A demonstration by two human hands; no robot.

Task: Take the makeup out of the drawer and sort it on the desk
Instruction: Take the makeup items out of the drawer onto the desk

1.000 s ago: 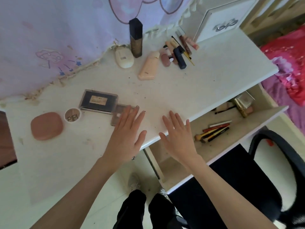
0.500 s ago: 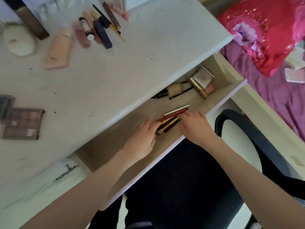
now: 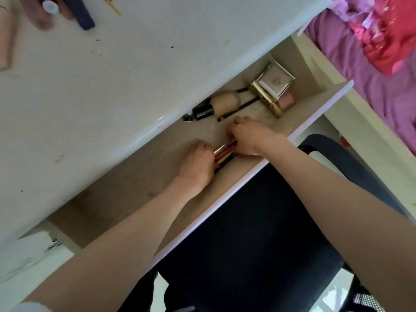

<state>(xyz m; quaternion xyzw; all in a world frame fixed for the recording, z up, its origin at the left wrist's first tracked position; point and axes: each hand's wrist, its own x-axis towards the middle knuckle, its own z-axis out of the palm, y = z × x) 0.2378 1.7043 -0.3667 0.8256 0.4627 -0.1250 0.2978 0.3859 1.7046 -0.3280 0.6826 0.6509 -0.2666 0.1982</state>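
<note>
The open drawer (image 3: 265,172) juts out under the white desk (image 3: 144,70). A bundle of makeup pencils (image 3: 225,155), red, yellow, black and silver, lies near its front wall. My left hand (image 3: 198,163) curls round the bundle's left end. My right hand (image 3: 249,138) grips its right end, fingers curled over the pencils. Deeper in the drawer lie a large powder brush (image 3: 216,104) with a black ferrule, a thin dark brush (image 3: 236,109), a gold tube (image 3: 267,101) and a square gold-rimmed compact (image 3: 276,78).
On the desk's far left edge sit a dark blue tube (image 3: 83,15), a pink tube (image 3: 41,18) and a peach tube (image 3: 6,41), all cut off by the frame. A black chair (image 3: 258,233) stands below the drawer. A pink and purple bed (image 3: 382,41) fills the right.
Both hands left the desk top and dropped into the drawer. They have closed on the two ends of the pencil bundle. The view has swung right and down.
</note>
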